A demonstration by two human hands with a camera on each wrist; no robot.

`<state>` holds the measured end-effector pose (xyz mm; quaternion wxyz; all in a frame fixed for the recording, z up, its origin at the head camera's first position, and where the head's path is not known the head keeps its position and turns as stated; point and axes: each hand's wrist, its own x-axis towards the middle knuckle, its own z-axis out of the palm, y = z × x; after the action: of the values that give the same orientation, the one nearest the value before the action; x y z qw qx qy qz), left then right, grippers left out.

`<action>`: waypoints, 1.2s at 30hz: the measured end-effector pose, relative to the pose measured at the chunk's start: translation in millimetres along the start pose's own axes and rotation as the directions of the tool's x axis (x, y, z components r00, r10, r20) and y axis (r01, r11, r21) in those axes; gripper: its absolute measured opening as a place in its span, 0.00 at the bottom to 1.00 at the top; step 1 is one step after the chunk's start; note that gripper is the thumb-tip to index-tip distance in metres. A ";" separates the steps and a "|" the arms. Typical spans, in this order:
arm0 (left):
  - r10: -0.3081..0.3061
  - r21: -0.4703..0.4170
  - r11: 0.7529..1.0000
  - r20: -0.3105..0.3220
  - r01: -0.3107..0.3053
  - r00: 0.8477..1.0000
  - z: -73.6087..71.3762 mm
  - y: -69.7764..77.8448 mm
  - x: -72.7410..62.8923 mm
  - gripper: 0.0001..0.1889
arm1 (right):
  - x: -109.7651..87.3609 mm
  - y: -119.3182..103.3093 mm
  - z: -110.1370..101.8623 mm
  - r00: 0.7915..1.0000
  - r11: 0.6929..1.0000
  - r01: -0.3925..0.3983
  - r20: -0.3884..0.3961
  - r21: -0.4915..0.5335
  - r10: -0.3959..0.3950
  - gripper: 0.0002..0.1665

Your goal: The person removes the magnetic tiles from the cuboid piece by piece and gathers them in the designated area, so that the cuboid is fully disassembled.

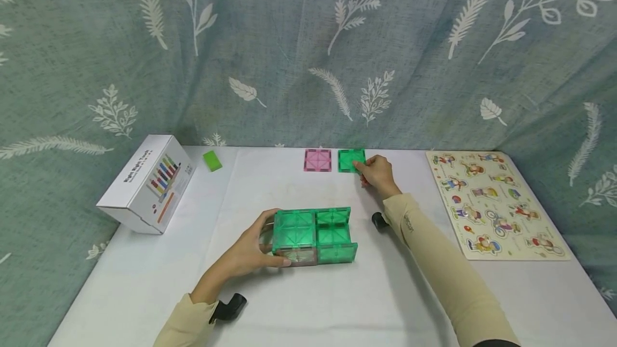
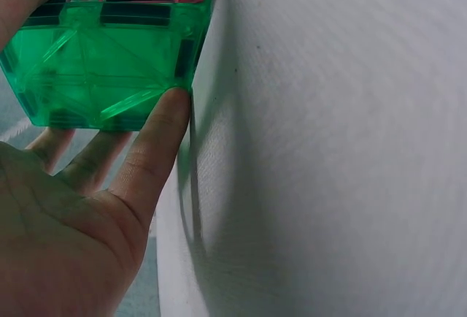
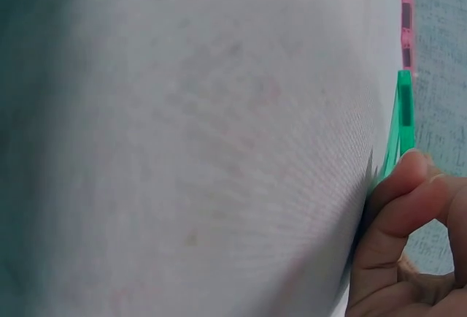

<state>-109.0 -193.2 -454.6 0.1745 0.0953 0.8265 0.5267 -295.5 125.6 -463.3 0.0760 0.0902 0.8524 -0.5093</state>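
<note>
One grip, our right hand (image 1: 378,174), pinches the far green tile (image 1: 348,158); we should lift gently while our left hand (image 1: 247,250), clasping the tile box (image 1: 295,229), holds steady.

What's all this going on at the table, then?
A person is handling clear plastic square tiles. Their left hand holds a small boxy structure of green and pink tiles. Their right hand pinches a separate green tile near the back of the table. A pink tile lies just left of that one. A cardboard box sits at left, and a picture board lies at right.
</note>
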 end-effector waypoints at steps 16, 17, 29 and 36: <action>-0.002 -0.026 1.000 0.006 0.002 1.000 1.0 -0.2 -0.3 0.56 | -5.1 1.2 -0.8 0.999 1.000 0.027 -0.037 0.002 -0.027 0.23; -0.001 -0.025 1.000 0.005 0.001 1.000 1.0 -0.2 -0.2 0.56 | -5.1 1.0 -0.8 0.999 1.000 0.029 -0.039 0.001 -0.029 0.23; -0.009 -0.020 1.000 -0.002 0.009 1.000 0.7 0.5 0.3 0.56 | -4.9 -0.9 0.8 0.998 1.000 -0.006 -0.065 0.019 0.007 0.21; 0.006 -0.013 1.000 0.000 -0.006 1.000 0.9 0.3 -0.2 0.55 | -5.7 -1.7 0.2 0.998 0.999 -0.025 -0.064 0.035 0.027 0.22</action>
<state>-108.5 -192.3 -454.7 0.1734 0.0967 0.8226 0.5328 -290.4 124.2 -460.6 0.0534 0.1191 0.8442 -0.5198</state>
